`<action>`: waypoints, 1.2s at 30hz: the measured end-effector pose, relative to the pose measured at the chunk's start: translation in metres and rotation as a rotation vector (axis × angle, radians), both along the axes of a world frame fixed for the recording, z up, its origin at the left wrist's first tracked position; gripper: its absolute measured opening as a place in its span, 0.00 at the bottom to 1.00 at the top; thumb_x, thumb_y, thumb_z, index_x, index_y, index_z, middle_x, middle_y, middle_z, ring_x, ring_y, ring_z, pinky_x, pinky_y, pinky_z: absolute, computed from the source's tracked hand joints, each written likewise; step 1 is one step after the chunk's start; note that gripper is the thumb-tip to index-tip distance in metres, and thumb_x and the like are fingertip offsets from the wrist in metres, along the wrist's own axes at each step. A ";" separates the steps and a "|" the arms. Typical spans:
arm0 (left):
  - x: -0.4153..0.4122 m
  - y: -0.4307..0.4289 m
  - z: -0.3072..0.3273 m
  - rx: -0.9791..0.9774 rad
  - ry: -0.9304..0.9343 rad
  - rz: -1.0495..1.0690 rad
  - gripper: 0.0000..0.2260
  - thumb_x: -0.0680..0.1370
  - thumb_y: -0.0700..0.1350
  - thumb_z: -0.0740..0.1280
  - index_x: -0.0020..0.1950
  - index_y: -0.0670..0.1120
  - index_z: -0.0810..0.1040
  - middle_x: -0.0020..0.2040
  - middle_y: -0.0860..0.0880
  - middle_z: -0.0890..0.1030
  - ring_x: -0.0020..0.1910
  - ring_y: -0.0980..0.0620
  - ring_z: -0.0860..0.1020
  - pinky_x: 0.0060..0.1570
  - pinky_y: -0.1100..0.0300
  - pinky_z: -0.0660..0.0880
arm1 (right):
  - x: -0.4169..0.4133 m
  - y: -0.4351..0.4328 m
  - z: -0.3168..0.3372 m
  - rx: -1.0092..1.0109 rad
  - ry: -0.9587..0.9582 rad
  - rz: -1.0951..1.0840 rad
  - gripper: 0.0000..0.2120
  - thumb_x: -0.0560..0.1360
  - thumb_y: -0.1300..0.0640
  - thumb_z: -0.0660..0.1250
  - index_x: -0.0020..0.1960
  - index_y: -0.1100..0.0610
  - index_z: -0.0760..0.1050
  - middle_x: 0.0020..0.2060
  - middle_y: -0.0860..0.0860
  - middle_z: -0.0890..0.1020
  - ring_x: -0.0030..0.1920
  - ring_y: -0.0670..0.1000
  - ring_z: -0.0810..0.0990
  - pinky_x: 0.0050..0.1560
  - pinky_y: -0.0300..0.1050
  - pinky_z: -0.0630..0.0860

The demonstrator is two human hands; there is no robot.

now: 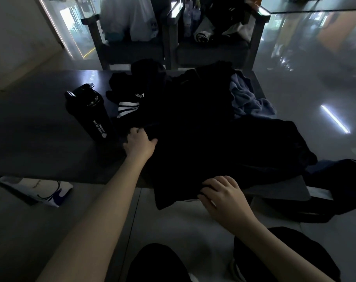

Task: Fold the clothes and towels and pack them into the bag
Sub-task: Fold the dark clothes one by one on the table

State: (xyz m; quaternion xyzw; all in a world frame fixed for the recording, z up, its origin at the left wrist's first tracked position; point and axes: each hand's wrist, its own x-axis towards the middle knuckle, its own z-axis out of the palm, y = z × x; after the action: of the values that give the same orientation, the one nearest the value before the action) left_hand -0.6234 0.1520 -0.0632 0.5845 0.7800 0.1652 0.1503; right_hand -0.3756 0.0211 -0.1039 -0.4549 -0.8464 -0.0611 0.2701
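Note:
A large black garment (213, 143) lies spread over the dark table (40, 129), its near hem hanging past the front edge. My left hand (139, 144) grips its left edge, fingers curled into the cloth. At the near hem my right hand (221, 193) pinches the fabric with curled fingers. Behind it sit a black piece with white stripes (128, 106) and a blue-grey towel (248, 98). A dark bag (339, 190) hangs off the table's right end.
A black shaker bottle (91, 112) stands upright just left of my left hand. A white paper bag (40, 190) lies on the floor under the table's left side. Two dark chairs (171, 47) with bags and bottles stand behind the table.

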 end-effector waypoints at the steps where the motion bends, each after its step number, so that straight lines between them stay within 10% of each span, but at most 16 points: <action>1: 0.004 -0.003 0.001 0.039 0.037 -0.030 0.25 0.80 0.54 0.60 0.74 0.46 0.62 0.74 0.45 0.60 0.71 0.43 0.62 0.67 0.42 0.62 | -0.001 -0.001 0.002 -0.006 0.017 -0.010 0.15 0.75 0.47 0.60 0.46 0.52 0.82 0.47 0.48 0.82 0.48 0.50 0.79 0.53 0.46 0.71; 9: 0.032 -0.025 -0.024 -0.177 0.242 -0.325 0.27 0.81 0.61 0.44 0.79 0.53 0.44 0.79 0.54 0.40 0.77 0.51 0.41 0.74 0.44 0.42 | -0.001 0.001 -0.015 -0.098 -0.380 -0.054 0.44 0.53 0.45 0.80 0.68 0.53 0.72 0.65 0.54 0.75 0.63 0.57 0.76 0.58 0.58 0.74; 16: 0.034 -0.037 -0.014 -0.111 0.352 -0.340 0.27 0.82 0.60 0.46 0.79 0.51 0.47 0.79 0.53 0.43 0.77 0.50 0.42 0.74 0.44 0.42 | -0.001 0.008 -0.014 0.040 -0.228 -0.034 0.22 0.65 0.53 0.67 0.59 0.52 0.80 0.58 0.50 0.81 0.58 0.54 0.80 0.53 0.52 0.77; 22: 0.016 -0.042 -0.012 -0.219 0.375 -0.394 0.25 0.83 0.58 0.45 0.79 0.53 0.47 0.78 0.56 0.42 0.77 0.51 0.42 0.74 0.45 0.42 | -0.020 -0.001 -0.010 0.024 -0.214 0.010 0.22 0.70 0.48 0.54 0.56 0.50 0.81 0.55 0.48 0.83 0.54 0.52 0.81 0.49 0.46 0.78; 29: 0.014 -0.089 0.022 -0.077 0.029 -0.517 0.19 0.81 0.55 0.58 0.69 0.51 0.71 0.69 0.55 0.70 0.71 0.54 0.64 0.71 0.49 0.57 | -0.027 0.006 0.007 -0.110 -0.132 -0.050 0.19 0.69 0.47 0.55 0.48 0.49 0.83 0.46 0.44 0.85 0.47 0.49 0.83 0.42 0.42 0.78; 36: 0.054 -0.155 0.012 -0.203 0.382 -0.471 0.42 0.73 0.61 0.65 0.78 0.46 0.48 0.74 0.49 0.60 0.73 0.47 0.60 0.71 0.48 0.55 | -0.035 0.011 0.031 -0.387 0.028 -0.138 0.13 0.75 0.50 0.62 0.51 0.53 0.83 0.43 0.54 0.83 0.49 0.56 0.80 0.43 0.47 0.74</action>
State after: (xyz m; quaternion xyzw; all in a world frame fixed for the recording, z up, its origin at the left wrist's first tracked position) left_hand -0.5697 -0.0033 -0.0511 0.7515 0.6499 -0.0656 0.0928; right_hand -0.4103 0.0325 -0.0727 -0.5561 -0.8054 0.0907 0.1844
